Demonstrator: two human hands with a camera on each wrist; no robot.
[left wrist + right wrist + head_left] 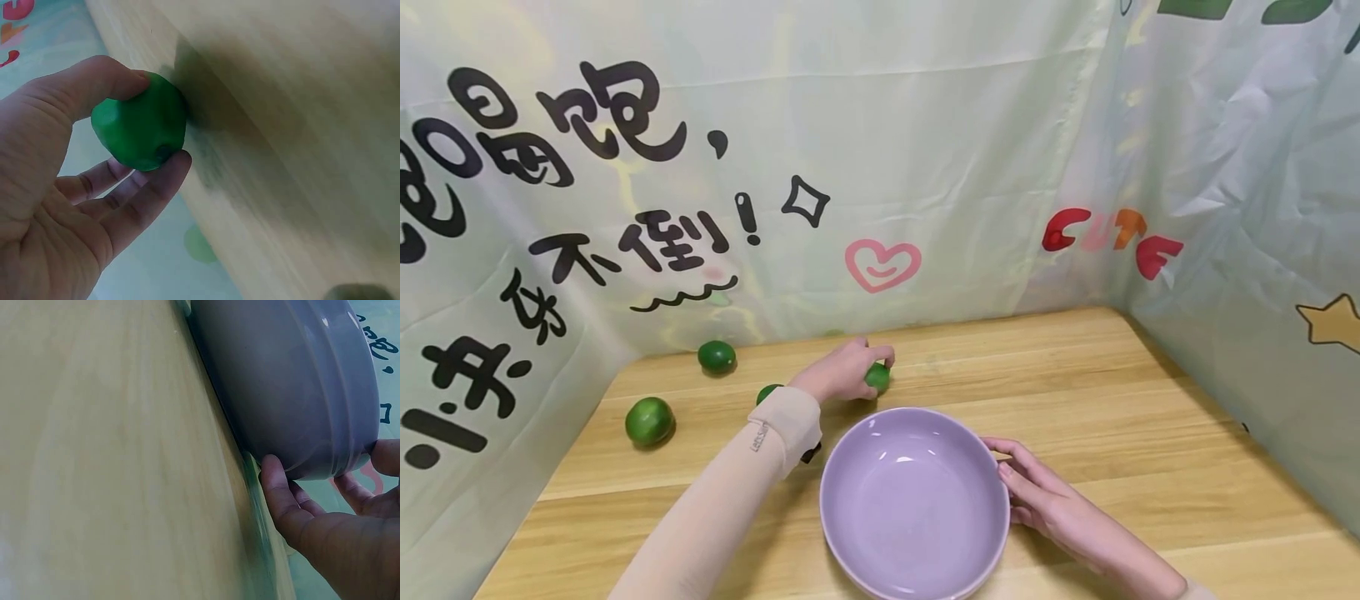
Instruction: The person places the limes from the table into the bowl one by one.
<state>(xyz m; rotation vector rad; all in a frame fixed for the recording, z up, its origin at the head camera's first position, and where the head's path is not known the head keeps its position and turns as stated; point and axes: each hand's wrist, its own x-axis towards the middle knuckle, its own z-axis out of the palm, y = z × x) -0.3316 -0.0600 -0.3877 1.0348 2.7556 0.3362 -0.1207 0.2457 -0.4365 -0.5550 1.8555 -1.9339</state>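
Between thumb and fingertips, my left hand [847,372] pinches a green lime [140,125] behind the bowl. Whether that lime touches the table cannot be told. A purple bowl [917,500] sits at the front middle, with nothing in it. My right hand [1045,496] holds its right outer wall, the fingertips spread from near the base up toward the rim [331,506]. Another lime [766,392] is partly hidden behind the left wrist. Farther left lie a larger lime [651,421] and a darker lime [717,357].
The wooden table [1075,375] reaches back to a printed cloth [955,192] that hangs behind and along both sides. A dark blurred shape [359,292] shows at the bottom edge of the left wrist view.
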